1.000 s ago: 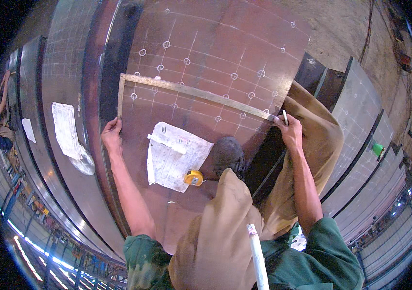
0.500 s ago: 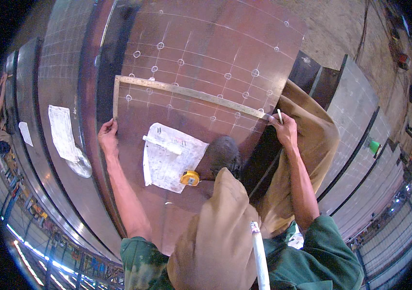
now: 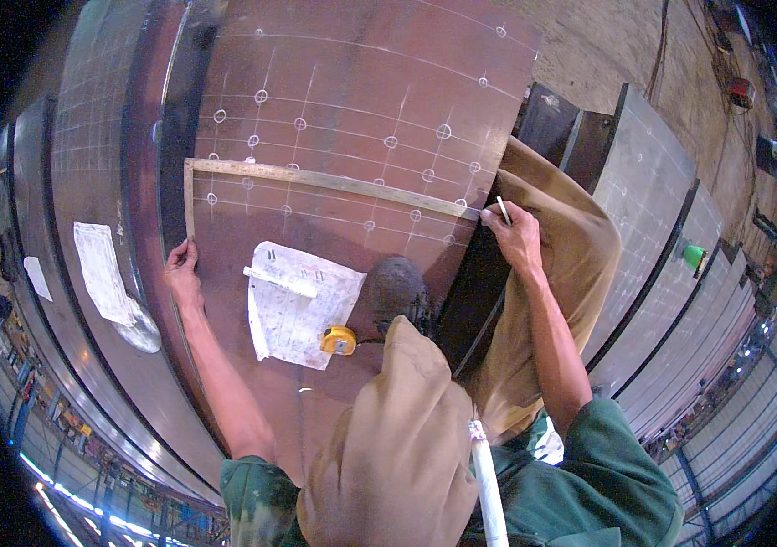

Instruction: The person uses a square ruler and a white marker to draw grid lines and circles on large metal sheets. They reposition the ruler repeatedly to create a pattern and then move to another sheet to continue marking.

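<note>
A steel square (image 3: 352,189) lies flat across a reddish-brown metal plate (image 3: 334,64) marked with white lines and small circles. Its corner is at the plate's left side, with the long leg running right and the short leg toward me. My left hand (image 3: 185,278) pinches the near end of the short leg between thumb and fingers. At the far end of the long leg, my right hand (image 3: 516,241) is closed around a short white chalk stick (image 3: 503,211), its thumb and fingertips at the square's end. The stick points upward, off the plate.
On the plate lie a marked paper sheet (image 3: 293,314), a white roll or tube (image 3: 283,282) on it, and a yellow tape measure (image 3: 338,341). My dark shoe (image 3: 397,290) rests beside them. More plates (image 3: 653,210) stand right and left; a green object (image 3: 694,256) is at right.
The whole view has shifted, so the plate and papers appear farther left and slightly lower. Both hands keep their hold, and the square stays about the same against the marked lines.
</note>
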A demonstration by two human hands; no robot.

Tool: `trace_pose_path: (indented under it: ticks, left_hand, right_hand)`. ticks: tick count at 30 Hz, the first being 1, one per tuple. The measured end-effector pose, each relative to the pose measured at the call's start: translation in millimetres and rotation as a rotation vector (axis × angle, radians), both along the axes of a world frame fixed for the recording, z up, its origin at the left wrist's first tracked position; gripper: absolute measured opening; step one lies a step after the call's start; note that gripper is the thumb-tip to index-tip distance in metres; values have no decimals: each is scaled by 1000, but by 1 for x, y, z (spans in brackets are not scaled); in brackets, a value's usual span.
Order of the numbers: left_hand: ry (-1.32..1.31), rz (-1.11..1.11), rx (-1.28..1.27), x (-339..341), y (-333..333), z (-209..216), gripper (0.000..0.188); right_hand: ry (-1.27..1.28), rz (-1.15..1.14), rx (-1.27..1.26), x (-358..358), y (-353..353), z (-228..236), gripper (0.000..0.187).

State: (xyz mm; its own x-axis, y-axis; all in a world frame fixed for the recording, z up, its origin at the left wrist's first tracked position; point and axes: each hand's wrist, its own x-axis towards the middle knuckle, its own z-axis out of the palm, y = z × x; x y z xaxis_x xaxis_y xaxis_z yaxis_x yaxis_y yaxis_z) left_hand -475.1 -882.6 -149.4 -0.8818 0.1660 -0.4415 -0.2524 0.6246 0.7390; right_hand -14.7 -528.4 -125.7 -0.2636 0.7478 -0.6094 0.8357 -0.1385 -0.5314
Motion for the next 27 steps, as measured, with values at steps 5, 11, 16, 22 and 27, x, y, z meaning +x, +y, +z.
trace_pose_path:
  ticks: [5, 11, 16, 22, 27]
  left_hand:
    - [-25, 36, -49, -6, -6, -7, 15]
    - [-25, 47, 36, -14, -22, -18, 16]
    - [-38, 87, -22, -5, -10, -10, 17]
    - [123, -36, -148, 7, 5, 5, 19]
    - [118, -38, -67, -2, -11, -10, 20]
  right_hand:
    - [23, -24, 13, -2, -2, -2, 18]
    - [12, -5, 47, -3, -4, -7, 18]
    - [80, -116, 87, 1, -3, -10, 25]
    - [270, -262, 335, -3, 15, 23, 33]
    - [309, 205, 392, -16, 25, 53, 17]
